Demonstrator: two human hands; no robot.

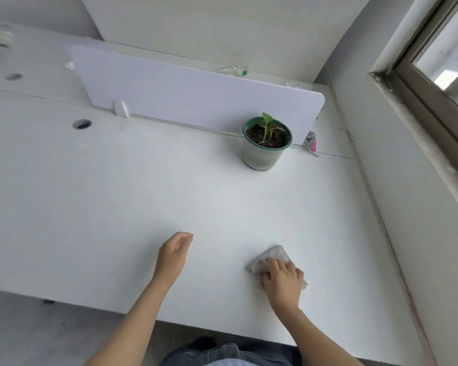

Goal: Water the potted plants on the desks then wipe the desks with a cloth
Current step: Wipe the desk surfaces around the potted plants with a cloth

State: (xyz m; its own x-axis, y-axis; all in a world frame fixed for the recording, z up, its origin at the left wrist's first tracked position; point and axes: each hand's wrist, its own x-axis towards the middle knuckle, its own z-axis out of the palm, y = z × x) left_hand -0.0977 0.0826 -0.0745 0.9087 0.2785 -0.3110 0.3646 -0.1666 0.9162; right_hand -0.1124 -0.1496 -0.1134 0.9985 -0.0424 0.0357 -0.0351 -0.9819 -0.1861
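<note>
A grey-white cloth lies bunched on the white desk near its front edge, right of centre. My right hand presses down on it, fingers curled over the fabric. My left hand hovers just above the desk to the left of the cloth, fingers loosely apart and holding nothing. A small green plant in a pale pot with a green rim stands upright at the back right of the desk, against the divider.
A white divider panel runs along the desk's back edge. A cable hole sits at the back left. A small pink-and-white wrapper lies right of the pot. A wall and window frame close in the right side.
</note>
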